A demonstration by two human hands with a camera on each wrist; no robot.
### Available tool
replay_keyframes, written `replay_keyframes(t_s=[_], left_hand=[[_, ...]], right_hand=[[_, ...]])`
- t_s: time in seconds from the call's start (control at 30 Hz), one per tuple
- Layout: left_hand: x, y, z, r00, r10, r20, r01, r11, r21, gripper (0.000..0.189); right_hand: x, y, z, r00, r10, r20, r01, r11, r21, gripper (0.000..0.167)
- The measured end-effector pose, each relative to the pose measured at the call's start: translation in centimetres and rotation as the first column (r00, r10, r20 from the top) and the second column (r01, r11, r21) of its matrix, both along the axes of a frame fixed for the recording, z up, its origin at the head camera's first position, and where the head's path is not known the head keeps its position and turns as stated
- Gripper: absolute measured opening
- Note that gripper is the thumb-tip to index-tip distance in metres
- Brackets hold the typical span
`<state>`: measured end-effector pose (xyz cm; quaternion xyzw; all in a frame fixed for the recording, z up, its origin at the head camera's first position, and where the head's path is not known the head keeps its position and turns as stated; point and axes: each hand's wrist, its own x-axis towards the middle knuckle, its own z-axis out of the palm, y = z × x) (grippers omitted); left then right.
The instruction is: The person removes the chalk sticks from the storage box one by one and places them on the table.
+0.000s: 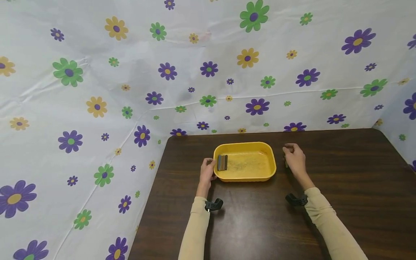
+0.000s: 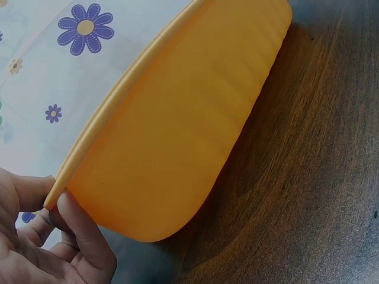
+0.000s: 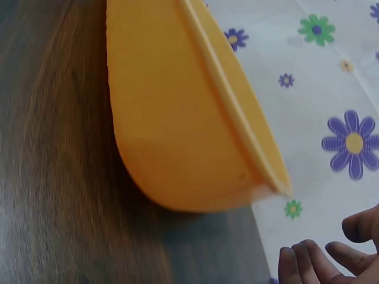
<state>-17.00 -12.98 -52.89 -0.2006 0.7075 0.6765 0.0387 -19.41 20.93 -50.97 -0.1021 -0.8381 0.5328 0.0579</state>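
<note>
A yellow plastic tub point(image 1: 246, 179) stands on the brown table. My left hand point(image 1: 207, 170) is at its left end, pinching the raised rim point(image 2: 98, 127) between thumb and fingers. Inside, against the left wall, several short sticks point(image 1: 222, 163) in blue-grey, brown and dark tones lie side by side. To the right of the tub is my right hand point(image 1: 295, 160), clear of the rim. Its fingers point(image 3: 308, 260) are loosely bent, with a gap to the thumb and nothing seen between them. A small olive-brown piece point(image 1: 285, 161) shows beside this hand, partly hidden by it.
The wood-grain table point(image 1: 253, 220) has rounded far corners. A white flower-print sheet point(image 1: 182, 47) hangs behind it and along the left side. Black camera mounts point(image 1: 213, 204) sit on both wrists, over beige sleeves.
</note>
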Motion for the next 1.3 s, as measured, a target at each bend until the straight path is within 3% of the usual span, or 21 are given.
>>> replay_keyframes(t_s=[0.3,0.73,1.3], left_hand=[[0.0,0.1,-0.1,1.0,0.001,-0.013,-0.001,1.0,-0.017,0.03],[-0.1,-0.1,-0.4,1.0,-0.002,-0.008,0.002,1.0,-0.006,0.03],[-0.1,0.0,-0.1,1.0,0.002,0.003,-0.002,1.0,-0.008,0.029]], right_hand=[[0.1,-1.8,1.3,1.0,0.01,0.007,-0.009,0.989,-0.151,0.046],[0.4,-3.8,2.1,0.995,0.097,0.019,-0.091,0.975,-0.201,0.044],[0.4,-5.9,1.2,0.984,0.177,-0.001,-0.171,0.953,-0.25,0.046]])
